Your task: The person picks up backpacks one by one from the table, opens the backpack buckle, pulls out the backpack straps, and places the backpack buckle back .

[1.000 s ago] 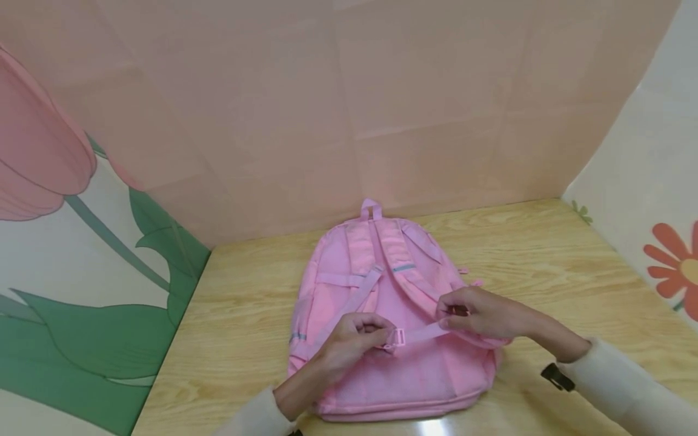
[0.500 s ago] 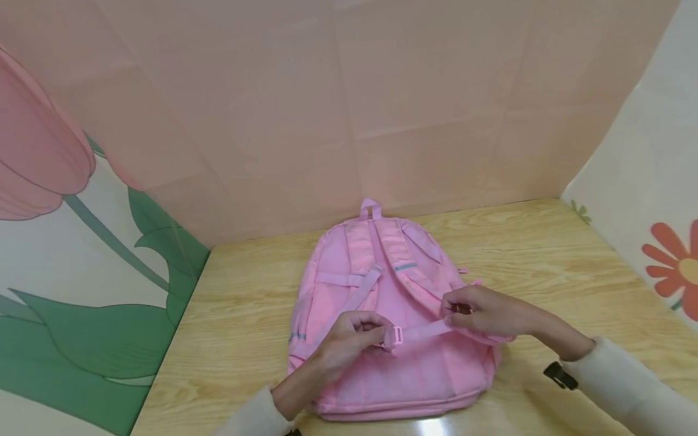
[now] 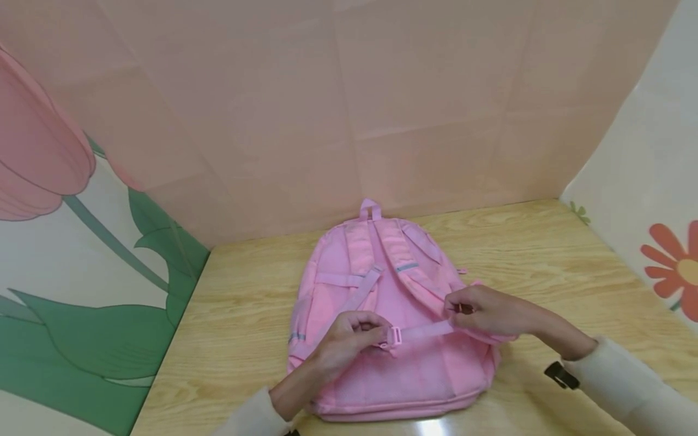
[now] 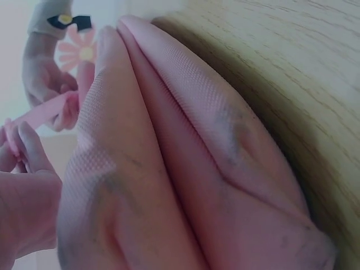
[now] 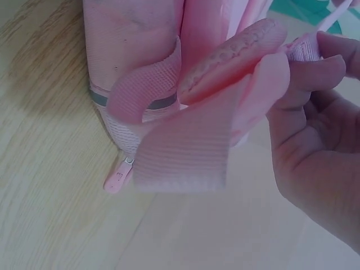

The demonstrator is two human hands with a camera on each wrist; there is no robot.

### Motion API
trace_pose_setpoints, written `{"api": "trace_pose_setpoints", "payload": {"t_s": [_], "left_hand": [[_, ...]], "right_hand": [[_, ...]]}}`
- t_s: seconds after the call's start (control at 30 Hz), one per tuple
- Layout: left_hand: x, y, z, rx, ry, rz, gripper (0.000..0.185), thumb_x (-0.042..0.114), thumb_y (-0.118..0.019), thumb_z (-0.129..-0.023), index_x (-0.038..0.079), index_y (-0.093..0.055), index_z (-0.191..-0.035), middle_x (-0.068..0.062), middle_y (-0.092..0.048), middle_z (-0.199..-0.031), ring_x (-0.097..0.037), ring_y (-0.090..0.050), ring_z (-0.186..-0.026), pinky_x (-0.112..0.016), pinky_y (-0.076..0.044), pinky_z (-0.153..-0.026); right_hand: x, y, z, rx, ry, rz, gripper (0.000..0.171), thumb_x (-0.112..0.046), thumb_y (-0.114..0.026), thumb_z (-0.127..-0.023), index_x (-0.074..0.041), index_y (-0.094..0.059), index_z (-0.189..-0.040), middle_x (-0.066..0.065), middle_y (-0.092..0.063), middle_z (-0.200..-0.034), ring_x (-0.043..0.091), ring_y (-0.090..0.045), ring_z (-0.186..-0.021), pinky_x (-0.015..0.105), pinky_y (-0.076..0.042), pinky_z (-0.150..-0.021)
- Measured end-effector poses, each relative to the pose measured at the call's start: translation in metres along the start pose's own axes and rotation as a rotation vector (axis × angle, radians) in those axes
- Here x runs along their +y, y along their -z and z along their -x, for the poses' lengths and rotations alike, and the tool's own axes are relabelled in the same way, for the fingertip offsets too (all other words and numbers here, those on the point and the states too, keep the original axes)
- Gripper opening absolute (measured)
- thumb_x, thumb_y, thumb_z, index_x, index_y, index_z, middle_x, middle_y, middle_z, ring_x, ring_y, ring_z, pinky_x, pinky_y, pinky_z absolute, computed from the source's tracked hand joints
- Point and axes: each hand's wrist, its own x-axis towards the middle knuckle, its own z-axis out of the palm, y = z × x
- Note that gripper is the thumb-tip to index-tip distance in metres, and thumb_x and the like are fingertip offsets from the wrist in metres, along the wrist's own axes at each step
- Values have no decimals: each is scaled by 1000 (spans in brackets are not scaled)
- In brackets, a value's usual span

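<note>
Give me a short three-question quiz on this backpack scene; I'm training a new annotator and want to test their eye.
1. True or false: the pink backpack lies flat on the wooden table.
2. What does the left hand pinch? A) a zipper pull B) the strap buckle C) the top loop
3. Which hand pinches the far end of the webbing strap?

Key: 1 true. 2 B. 3 The right hand, which pinches it where it meets the padded shoulder strap.

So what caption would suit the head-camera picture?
Two hands, left hand and right hand, pinch a strap across a pink backpack.
</note>
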Motion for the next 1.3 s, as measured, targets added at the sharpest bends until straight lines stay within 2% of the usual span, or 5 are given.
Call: {"api": "trace_pose_setpoints", "payload": {"t_s": [0.4,0.73,0.87,1.07,1.3], "left_hand": [[-1,0,0,7,-2,10,25,-1,-65,-91,-19,-61,-108,-1,-72,-85,-9,-69,-77,-23,-62,-76],[0,2,0,-42,-4,54,32,-1,-70,-88,-11,-61,-117,-7,-72,-96,-15,-71,-81,-29,-63,-81],[3,2,1,-58,2,9,36,-1,-70,-87,-8,-62,-122,-6,-72,-97,-15,-71,-82,-31,-63,-83],[6,1,1,-64,1,-84,34,2,-71,-87,-3,-65,-121,-4,-73,-95,-14,-71,-84,-32,-63,-79],[3,3,-4,-34,-77,-288,28,8,-71,-89,5,-70,-117,-8,-73,-95,-27,-70,-86,-50,-62,-79]], "right_hand": [[-6,3,1,-2,-8,12,16,-3,-61,-92,-17,-61,-83,-10,-52,-68,0,-48,-55,15,-41,-42],[4,-1,2,31,61,5,13,-7,-62,-95,-17,-62,-87,-9,-54,-72,-2,-47,-57,14,-41,-40],[5,-4,2,44,90,16,13,-9,-62,-97,-18,-62,-88,-10,-55,-72,-3,-47,-55,14,-41,-38],[-1,-12,-5,76,117,88,15,-15,-65,-96,-22,-61,-84,-13,-55,-71,-4,-46,-60,16,-44,-47],[-6,-22,-13,129,57,103,12,-20,-69,-94,-22,-64,-83,-10,-58,-70,-1,-47,-60,18,-45,-48]]}}
